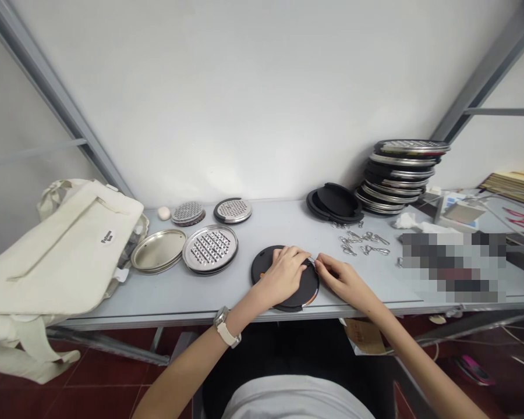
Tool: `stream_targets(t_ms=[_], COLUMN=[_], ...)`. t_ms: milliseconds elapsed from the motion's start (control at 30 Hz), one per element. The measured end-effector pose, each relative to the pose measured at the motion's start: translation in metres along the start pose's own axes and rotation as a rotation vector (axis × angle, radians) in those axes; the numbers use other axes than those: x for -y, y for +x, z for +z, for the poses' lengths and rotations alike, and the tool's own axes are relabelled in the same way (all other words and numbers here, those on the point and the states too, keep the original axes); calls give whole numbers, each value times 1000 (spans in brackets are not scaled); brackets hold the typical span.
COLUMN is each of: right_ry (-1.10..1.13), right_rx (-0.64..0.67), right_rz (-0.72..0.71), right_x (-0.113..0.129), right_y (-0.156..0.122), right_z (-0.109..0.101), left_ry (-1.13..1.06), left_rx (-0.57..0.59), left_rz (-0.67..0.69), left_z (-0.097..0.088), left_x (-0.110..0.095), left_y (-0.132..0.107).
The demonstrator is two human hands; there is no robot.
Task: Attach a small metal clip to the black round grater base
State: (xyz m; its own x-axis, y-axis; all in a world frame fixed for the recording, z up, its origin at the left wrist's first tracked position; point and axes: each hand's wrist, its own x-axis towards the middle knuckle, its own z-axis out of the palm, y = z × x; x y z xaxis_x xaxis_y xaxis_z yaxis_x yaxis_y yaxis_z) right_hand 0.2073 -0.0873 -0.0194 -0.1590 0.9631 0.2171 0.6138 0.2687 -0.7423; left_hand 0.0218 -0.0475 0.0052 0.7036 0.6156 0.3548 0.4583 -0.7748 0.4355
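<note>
A black round disc (309, 285) lies flat at the table's front edge, with an orange patch showing at its lower rim. Over its top is my left hand (283, 270), fingers bent and gripping it, the fingertips reaching the right rim. At that rim my right hand (335, 276) is closed in a pinch on a small shiny metal clip (312, 259), mostly covered by the fingers. Similar loose metal clips (367, 238) are scattered to the right. Black round trays (335, 203) sit behind them.
Left of the disc are round metal graters (210, 249), plain metal discs (159, 250) and smaller graters (233, 210). A cream bag (65, 244) hangs over the left end. A tall leaning stack of grater discs (397, 177) stands at the back right. Shelf posts flank the table.
</note>
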Motion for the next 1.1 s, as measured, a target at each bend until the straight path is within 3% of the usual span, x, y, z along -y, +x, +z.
stream_targets(t_ms=[1100], right_ry=[-51], right_rx=[1], right_rz=[-47], right_x=[7], right_y=[-2], right_z=[-1], left_ry=[-33], left_rx=[16], left_rz=[26], left_z=[-1], left_x=[0], left_y=[0])
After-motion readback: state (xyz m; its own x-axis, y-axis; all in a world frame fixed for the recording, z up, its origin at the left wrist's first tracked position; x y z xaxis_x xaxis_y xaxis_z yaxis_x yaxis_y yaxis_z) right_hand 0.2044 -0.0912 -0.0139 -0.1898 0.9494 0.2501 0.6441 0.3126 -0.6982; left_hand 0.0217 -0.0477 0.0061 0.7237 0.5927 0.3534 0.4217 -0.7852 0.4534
